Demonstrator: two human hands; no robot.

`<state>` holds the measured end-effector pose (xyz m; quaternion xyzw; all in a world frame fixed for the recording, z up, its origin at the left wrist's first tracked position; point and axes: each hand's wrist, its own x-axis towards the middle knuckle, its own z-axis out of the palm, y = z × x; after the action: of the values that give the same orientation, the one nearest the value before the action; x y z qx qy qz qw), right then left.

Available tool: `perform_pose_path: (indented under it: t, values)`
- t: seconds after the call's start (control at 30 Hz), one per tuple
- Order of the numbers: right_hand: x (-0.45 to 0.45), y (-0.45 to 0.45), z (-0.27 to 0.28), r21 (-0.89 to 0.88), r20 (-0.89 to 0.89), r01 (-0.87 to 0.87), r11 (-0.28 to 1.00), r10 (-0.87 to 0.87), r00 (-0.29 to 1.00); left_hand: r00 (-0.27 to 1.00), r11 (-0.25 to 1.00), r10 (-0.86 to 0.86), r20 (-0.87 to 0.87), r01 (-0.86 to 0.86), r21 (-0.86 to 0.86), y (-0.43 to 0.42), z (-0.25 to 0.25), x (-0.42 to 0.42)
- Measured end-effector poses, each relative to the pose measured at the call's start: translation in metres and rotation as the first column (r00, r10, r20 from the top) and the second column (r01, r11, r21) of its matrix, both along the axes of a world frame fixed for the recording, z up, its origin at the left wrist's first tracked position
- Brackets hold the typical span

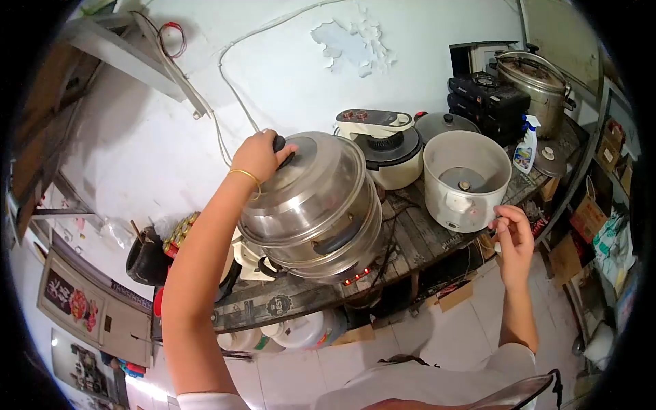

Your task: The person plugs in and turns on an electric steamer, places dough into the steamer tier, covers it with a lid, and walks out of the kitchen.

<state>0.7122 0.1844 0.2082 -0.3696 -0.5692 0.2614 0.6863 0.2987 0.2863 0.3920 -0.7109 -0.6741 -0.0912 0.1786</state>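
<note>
My left hand [258, 158], with a gold bangle at the wrist, grips the black knob on a domed metal lid [307, 188]. Under the lid stands a tiered metal steamer [345, 247] with dark side handles and red lit digits low on its front. Whether the lid sits fully on the rim I cannot tell. My right hand [514, 236] is raised with its fingertips pinched together, just right of a white pot [471, 212]; what they hold, if anything, is too small to name. Inside that pot lies a grey lid [462, 181] with a knob.
Behind stand a pressure cooker [386, 147], a spray bottle [526, 145], black portable stoves [488, 99] and a large metal pot [534, 78]. Everything rests on a patterned table [273, 304] against a peeling white wall. Plastic jugs [307, 331] are beneath; a shelf runs along the right.
</note>
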Motion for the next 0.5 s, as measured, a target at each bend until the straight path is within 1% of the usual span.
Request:
perform_pose_path:
  t: [0.07, 0.1, 0.13, 0.17, 0.2, 0.27, 0.3, 0.33, 0.37, 0.4, 0.43, 0.47, 0.5]
  values:
    - [-0.005, 0.007, -0.002, 0.003, -0.031, -0.049, 0.999, 0.05, 0.998, 0.996, 1.0, 0.021, -0.081, -0.02, 0.008, 0.002, -0.001, -0.002]
    - [-0.011, 0.008, -0.003, -0.002, -0.025, -0.058, 0.998, 0.058, 0.998, 0.998, 1.0, 0.015, -0.062, -0.016, -0.013, -0.001, 0.001, 0.0]
    - [-0.019, 0.009, -0.003, -0.047, -0.074, -0.104, 0.993, 0.101, 0.992, 0.998, 1.0, 0.025, -0.056, -0.026, -0.016, -0.002, 0.002, 0.001]
    - [-0.029, 0.01, -0.004, -0.091, -0.122, -0.159, 0.983, 0.147, 0.982, 0.999, 0.999, -0.001, -0.034, 0.0, -0.032, -0.002, 0.002, 0.0]
    - [-0.043, 0.011, -0.007, -0.097, -0.11, -0.182, 0.979, 0.171, 0.979, 1.0, 0.999, -0.019, -0.007, 0.018, -0.047, -0.003, 0.0, -0.004]
    - [-0.081, 0.004, -0.016, 0.007, -0.158, -0.359, 0.933, 0.356, 0.921, 0.999, 0.998, -0.052, 0.006, 0.052, 0.029, -0.002, -0.007, -0.007]
    - [-0.108, -0.008, -0.013, 0.115, -0.183, -0.435, 0.893, 0.449, 0.875, 0.998, 1.0, -0.013, 0.054, 0.013, -0.003, -0.001, -0.008, -0.007]
    - [-0.135, -0.023, -0.011, 0.225, -0.201, -0.516, 0.827, 0.557, 0.806, 0.993, 0.996, 0.048, 0.103, -0.04, -0.081, -0.005, -0.003, -0.004]
    - [-0.156, -0.04, -0.012, 0.276, -0.152, -0.572, 0.773, 0.622, 0.768, 0.982, 0.984, 0.106, 0.159, -0.081, -0.157, -0.011, 0.003, 0.001]
    - [-0.172, -0.055, -0.018, 0.325, -0.099, -0.643, 0.693, 0.702, 0.706, 0.984, 0.996, -0.011, 0.18, -0.006, 0.093, -0.004, -0.015, -0.016]
    - [-0.181, -0.062, -0.025, 0.362, 0.035, -0.714, 0.599, 0.757, 0.652, 0.96, 0.98, -0.087, 0.267, 0.034, 0.198, -0.028, -0.012, -0.009]
    - [-0.189, -0.066, -0.034, 0.395, 0.159, -0.777, 0.489, 0.797, 0.582, 0.93, 0.965, -0.103, 0.353, 0.008, 0.261, -0.048, -0.011, -0.003]
    - [-0.194, -0.069, -0.043, 0.378, 0.17, -0.851, 0.365, 0.876, 0.452, 0.932, 0.852, -0.249, 0.264, 0.081, 0.518, -0.057, -0.026, -0.01]
